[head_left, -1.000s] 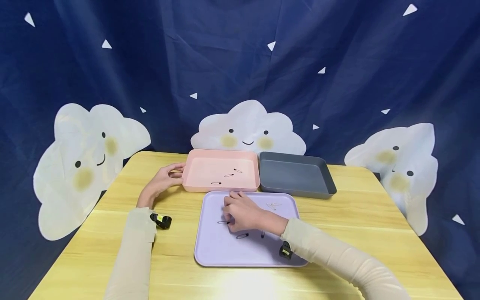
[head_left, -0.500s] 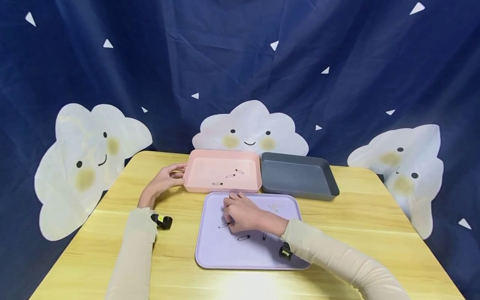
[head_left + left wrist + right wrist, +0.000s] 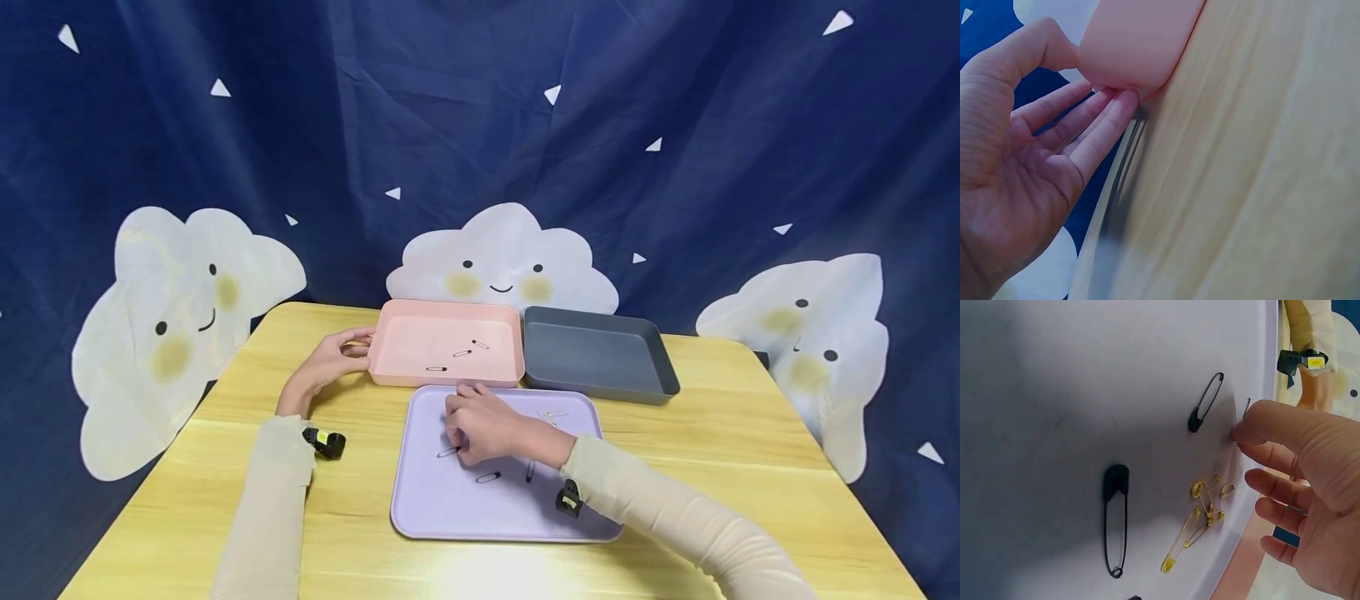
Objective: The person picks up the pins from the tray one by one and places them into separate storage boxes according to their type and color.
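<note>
My right hand (image 3: pixel 459 450) rests on the lilac tray (image 3: pixel 450 517). Its thumb and fingertip pinch one end of a black safety pin (image 3: pixel 447 452); in the right wrist view, only a sliver of that pin (image 3: pixel 1245 407) shows above the thumb of the right hand (image 3: pixel 1244 453). Two more black pins (image 3: pixel 487 477) (image 3: pixel 529 471) lie just beside the hand. A small heap of gold pins (image 3: pixel 551 414) (image 3: pixel 1200 519) lies further back. My left hand (image 3: pixel 351 343) (image 3: pixel 1088 81) holds the pink tray (image 3: pixel 390 371) (image 3: pixel 1141 37) at its left corner, thumb on the rim. Three black pins lie in it.
An empty dark grey tray (image 3: pixel 660 367) stands to the right of the pink one. All three trays sit on a yellow wooden table (image 3: pixel 187 467) in front of a blue curtain with cloud figures. A small black device is strapped to each wrist.
The black pin at my right fingertips has turned from flat and level to slightly slanted. Both hands have stayed almost where they were.
</note>
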`<action>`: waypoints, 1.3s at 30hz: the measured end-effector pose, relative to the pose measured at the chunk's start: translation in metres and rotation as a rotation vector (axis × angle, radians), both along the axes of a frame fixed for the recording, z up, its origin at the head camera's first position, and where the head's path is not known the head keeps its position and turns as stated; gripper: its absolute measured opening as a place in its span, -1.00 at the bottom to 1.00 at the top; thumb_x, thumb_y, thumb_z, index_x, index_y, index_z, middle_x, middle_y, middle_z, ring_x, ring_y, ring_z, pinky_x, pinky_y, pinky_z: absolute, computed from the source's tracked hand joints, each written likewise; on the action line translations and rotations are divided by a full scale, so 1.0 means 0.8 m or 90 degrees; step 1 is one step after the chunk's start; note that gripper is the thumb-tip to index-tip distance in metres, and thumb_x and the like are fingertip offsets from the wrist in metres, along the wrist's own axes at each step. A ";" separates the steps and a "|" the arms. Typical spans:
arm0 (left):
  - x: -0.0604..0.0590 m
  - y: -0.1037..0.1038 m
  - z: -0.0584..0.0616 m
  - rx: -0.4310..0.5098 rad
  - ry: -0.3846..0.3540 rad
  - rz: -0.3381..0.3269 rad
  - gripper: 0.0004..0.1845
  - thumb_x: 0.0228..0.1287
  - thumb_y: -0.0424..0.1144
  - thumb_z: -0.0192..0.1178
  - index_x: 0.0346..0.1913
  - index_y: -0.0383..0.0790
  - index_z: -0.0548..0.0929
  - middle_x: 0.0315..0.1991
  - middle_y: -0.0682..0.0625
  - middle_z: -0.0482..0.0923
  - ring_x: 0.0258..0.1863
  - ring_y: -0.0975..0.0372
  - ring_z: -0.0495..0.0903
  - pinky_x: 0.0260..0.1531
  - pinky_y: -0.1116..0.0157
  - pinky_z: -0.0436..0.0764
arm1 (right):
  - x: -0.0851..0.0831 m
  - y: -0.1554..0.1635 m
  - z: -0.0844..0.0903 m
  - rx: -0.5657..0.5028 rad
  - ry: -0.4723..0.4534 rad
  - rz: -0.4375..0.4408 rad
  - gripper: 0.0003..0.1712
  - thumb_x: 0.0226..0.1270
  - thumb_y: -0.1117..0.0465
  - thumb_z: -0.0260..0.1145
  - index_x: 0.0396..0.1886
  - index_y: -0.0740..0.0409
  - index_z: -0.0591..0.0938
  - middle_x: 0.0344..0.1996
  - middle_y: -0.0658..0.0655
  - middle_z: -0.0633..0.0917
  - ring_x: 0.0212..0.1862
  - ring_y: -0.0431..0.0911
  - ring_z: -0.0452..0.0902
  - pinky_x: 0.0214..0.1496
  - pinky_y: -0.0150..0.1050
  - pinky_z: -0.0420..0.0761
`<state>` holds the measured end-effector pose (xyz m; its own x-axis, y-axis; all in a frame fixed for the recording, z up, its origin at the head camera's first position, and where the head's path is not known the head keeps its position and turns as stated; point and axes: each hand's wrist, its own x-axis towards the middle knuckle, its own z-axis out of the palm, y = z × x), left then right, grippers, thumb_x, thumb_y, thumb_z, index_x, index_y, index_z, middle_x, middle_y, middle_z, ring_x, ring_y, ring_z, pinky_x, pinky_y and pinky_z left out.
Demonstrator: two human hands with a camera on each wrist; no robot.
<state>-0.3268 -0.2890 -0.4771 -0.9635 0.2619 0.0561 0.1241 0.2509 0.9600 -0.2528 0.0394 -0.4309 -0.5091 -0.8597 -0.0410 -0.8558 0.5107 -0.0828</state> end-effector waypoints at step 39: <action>-0.003 -0.003 0.002 -0.019 -0.007 0.003 -0.27 0.25 -0.53 0.21 0.50 -0.48 0.27 0.35 -0.51 0.37 0.34 -0.32 0.41 -0.04 0.59 0.57 | -0.002 -0.006 0.003 -0.007 -0.019 0.023 -0.84 0.00 0.16 0.55 -0.56 -0.15 0.70 -0.29 -0.16 0.56 -0.08 -0.18 0.31 0.23 -0.08 0.32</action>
<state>-0.3289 -0.2912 -0.4757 -0.9651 0.2592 0.0371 0.1117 0.2797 0.9536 -0.2543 0.0344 -0.4282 -0.4765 -0.8779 -0.0468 -0.8706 0.4786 -0.1138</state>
